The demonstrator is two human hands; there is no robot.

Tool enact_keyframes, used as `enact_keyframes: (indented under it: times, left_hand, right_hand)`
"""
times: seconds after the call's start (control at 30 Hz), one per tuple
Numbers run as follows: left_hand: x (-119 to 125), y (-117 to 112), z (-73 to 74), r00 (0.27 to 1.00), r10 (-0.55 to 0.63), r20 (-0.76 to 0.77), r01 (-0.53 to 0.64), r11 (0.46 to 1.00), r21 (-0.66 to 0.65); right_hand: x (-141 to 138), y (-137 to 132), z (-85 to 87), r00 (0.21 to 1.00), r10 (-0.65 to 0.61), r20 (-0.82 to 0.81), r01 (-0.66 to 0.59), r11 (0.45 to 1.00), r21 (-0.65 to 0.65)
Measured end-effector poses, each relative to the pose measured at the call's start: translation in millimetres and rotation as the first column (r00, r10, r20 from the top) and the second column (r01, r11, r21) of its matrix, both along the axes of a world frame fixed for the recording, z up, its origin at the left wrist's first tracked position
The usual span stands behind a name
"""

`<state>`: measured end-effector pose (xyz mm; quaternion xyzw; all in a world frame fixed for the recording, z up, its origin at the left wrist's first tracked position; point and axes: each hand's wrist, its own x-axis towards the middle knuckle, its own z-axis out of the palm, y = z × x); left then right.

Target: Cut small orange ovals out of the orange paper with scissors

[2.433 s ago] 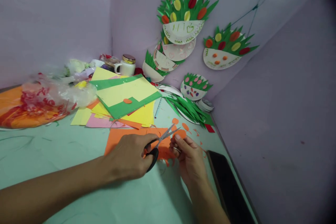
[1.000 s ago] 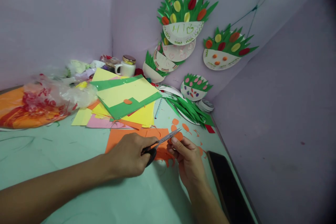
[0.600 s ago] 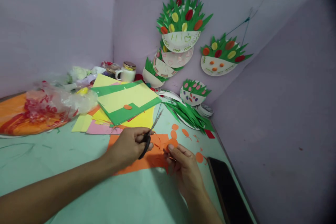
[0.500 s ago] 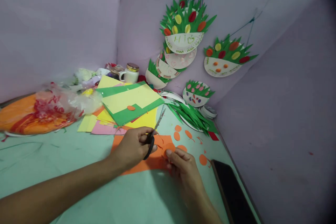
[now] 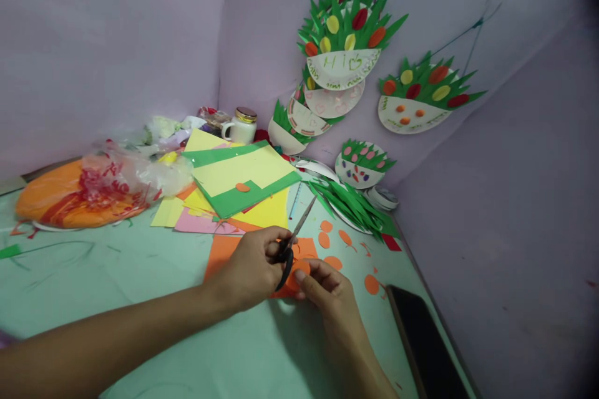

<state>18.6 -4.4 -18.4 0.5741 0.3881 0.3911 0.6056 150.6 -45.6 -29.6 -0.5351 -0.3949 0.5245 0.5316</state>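
In my left hand (image 5: pixel 255 265) is a pair of scissors (image 5: pixel 299 227), its black handles in my fingers and its blades pointing up and away. My right hand (image 5: pixel 327 293) pinches a small orange paper disc (image 5: pixel 301 269) between thumb and fingers, close beside the scissor handles. Beneath both hands lies an orange paper sheet (image 5: pixel 219 252), partly covered by my left hand. To the right, several orange paper cutouts (image 5: pixel 324 240) and thin offcuts are scattered on the table (image 5: pixel 187 349).
Stacked coloured sheets (image 5: pixel 238 168) lie behind my hands, left of a bundle of green paper strips (image 5: pixel 350 206). A phone (image 5: pixel 423 336) rests at the right edge. An orange item in a plastic bag (image 5: pixel 60 196) and a lidded mug (image 5: pixel 243 128) stand farther back. Paper-plate crafts (image 5: pixel 344 68) hang on the wall.
The view has shifted slightly, moving the scene rightward. My left hand with the scissors has come nearer to the orange disc in my right hand.
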Motion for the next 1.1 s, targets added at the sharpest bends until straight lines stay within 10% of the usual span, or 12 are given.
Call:
enact_keyframes:
  times: [0.2, 0.4, 1.1]
  left_hand:
    - [-5, -4, 3.4, 0.977, -0.042, -0.209, 0.078, 0.982, 0.169]
    - [-15, -9, 17.3, 0.768, 0.019, -0.640, 0.281, 0.888, 0.364]
    - [-15, -9, 12.6, 0.732, -0.004, -0.682, 0.368, 0.844, 0.391]
  right_hand:
    - [5, 2, 3.2, 0.982, -0.159, -0.103, 0.155, 0.987, -0.047]
    - [19, 4, 6.3, 0.969, -0.218, -0.114, 0.224, 0.974, 0.042]
    - [22, 5, 3.3, 0.971, -0.189, -0.145, 0.207, 0.971, 0.119]
